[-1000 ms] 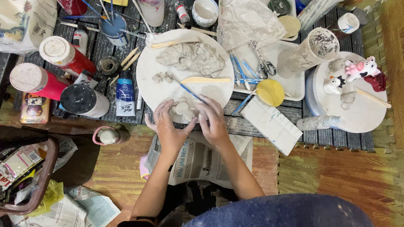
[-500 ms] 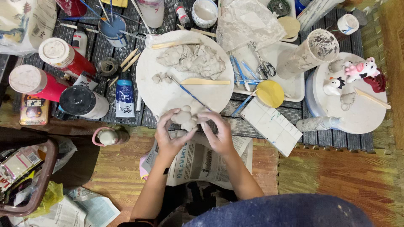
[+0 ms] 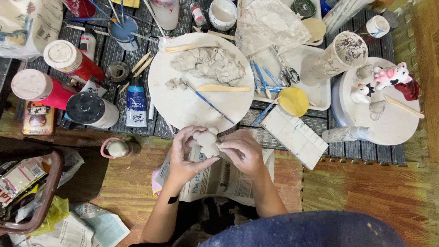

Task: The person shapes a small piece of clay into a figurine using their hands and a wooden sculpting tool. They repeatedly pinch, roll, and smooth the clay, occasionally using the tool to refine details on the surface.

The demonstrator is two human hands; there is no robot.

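- A small pale clay figure (image 3: 206, 142) with rounded lobes was held up between both hands, just off the near edge of the round white board (image 3: 183, 103) and above a sheet of newspaper (image 3: 219, 180).
- The left hand (image 3: 183, 153) cupped its side, fingers curled around the lobes; the right hand (image 3: 241, 150) pinched it from the other side. Both hands were closed on the figure.
- To shape it well, I judged a light, even pressure best: soft clay dents easily, and the thin joints between lobes could tear if squeezed hard. Supporting the body with one hand while the other smoothed seemed the safer way.
- On the board lay a lump of grey clay (image 3: 210, 65), a wooden modelling tool (image 3: 222, 88) and a blue-handled brush (image 3: 209, 103).
- Well to the right, a turntable (image 3: 388, 123) carried a finished pink-and-white figurine (image 3: 389, 76).
- To the left stood red paint bottles (image 3: 68, 59) and a blue paint tube (image 3: 136, 106).
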